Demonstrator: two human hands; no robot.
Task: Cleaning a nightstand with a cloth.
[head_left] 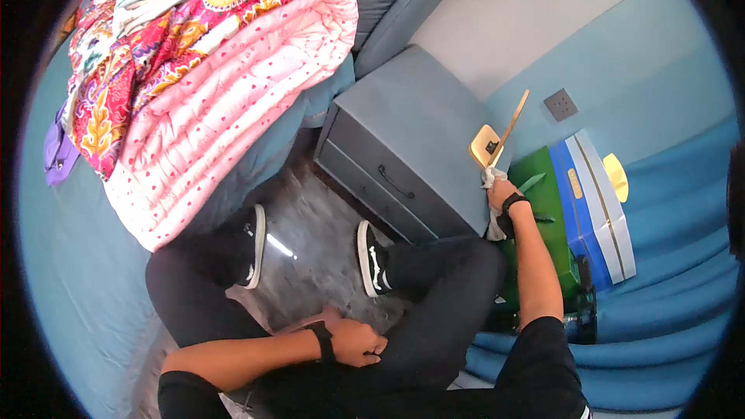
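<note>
My right hand (pixel 504 195) is closed around a crumpled whitish cloth (pixel 497 229), at the right edge of the grey bedside cabinet (pixel 423 112). Just beyond that hand, a small light-wood piece (pixel 483 143) with a dark part on it rests on the cabinet top. A thin wooden stick (pixel 512 120) slants up beside it; whether the two are joined I cannot tell. My left hand (pixel 358 341) lies on my lap against the dark trousers, fingers curled in, with nothing seen in them. Each wrist has a black band.
A bed with a pink quilt (pixel 240 109) and a patterned red blanket (pixel 178 39) stands at the left. Right of the cabinet are a green box or bag (pixel 535 213) and a blue-and-white box (pixel 597 213), before a blue curtain (pixel 667 287). A wall socket (pixel 560 105) is above.
</note>
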